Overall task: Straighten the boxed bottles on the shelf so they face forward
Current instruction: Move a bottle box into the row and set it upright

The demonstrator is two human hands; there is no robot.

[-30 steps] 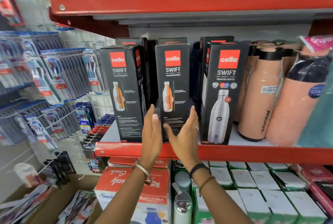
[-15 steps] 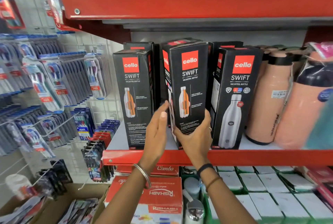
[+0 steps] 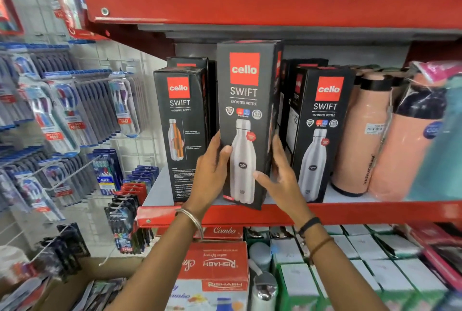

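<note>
Three black Cello Swift bottle boxes stand along the front of the red shelf (image 3: 350, 212). The middle box (image 3: 246, 100) is held between both hands, pulled out over the shelf's front edge, its silver-bottle face toward me. My left hand (image 3: 212, 173) grips its left edge and my right hand (image 3: 280, 175) its right side. The left box (image 3: 181, 120) shows an orange cutaway bottle. The right box (image 3: 322, 120) shows a silver bottle. More black boxes stand behind them, mostly hidden.
Peach flasks (image 3: 360, 135) crowd the shelf's right end. The red shelf above (image 3: 250, 3) hangs just over the box tops. Toothbrush packs (image 3: 62, 110) hang on a rack to the left. White and green boxes (image 3: 375, 260) and a red carton (image 3: 217, 265) sit below.
Both hands closed on the middle box, lifted it forward and turned it; its face now shows the silver bottle instead of the orange cutaway. The view has moved closer.
</note>
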